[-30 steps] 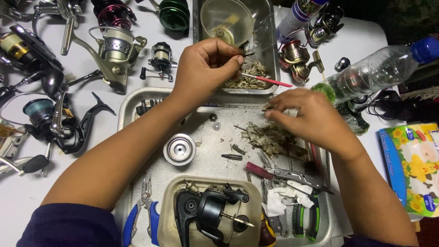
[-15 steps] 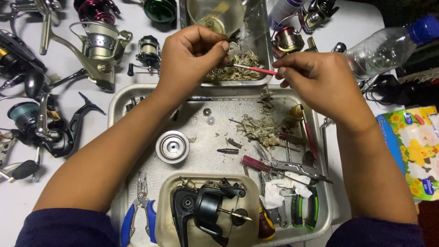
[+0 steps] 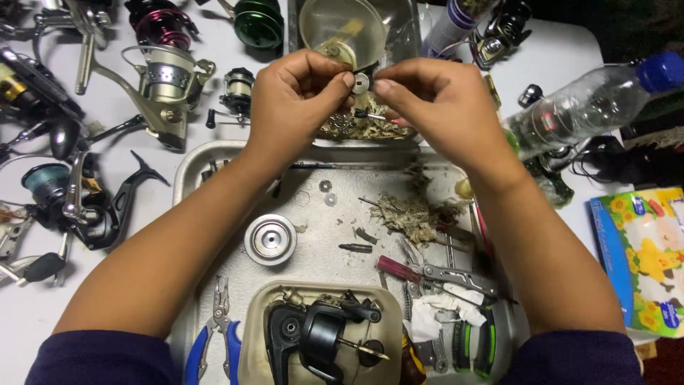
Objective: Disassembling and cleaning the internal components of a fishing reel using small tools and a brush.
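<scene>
Overhead, two bare hands meet above the far edge of a metal tray (image 3: 187, 167) on a white table (image 3: 43, 335). The left hand (image 3: 296, 107) and right hand (image 3: 434, 107) pinch a small silver washer (image 3: 361, 83) between thumbs and fingertips, holding it in the air over a smaller tray of debris (image 3: 356, 128). A thin red-handled tool (image 3: 381, 117) shows just under the right hand's fingers; whether that hand grips it cannot be told.

On the metal tray below the forearms lie a round silver spool cap (image 3: 271, 239), two small washers (image 3: 327, 192), a clump of dried weed and line (image 3: 410, 212), a red-handled screwdriver (image 3: 399, 269) and steel pliers (image 3: 456, 274). At the near edge a beige tub (image 3: 251, 335) holds a black reel body (image 3: 320, 335), with blue-handled pliers (image 3: 214, 335) just beside it on the left and white rag (image 3: 434, 306) on the right.

Left of the tray, several fishing reels lie about the table, among them a silver reel (image 3: 160, 82) and a black reel (image 3: 71, 199). A green reel (image 3: 258, 23) sits at the top. To the right a clear plastic bottle with a blue cap (image 3: 591, 100) lies on its side, and a yellow-and-blue box (image 3: 645, 257) rests at the table's edge.
</scene>
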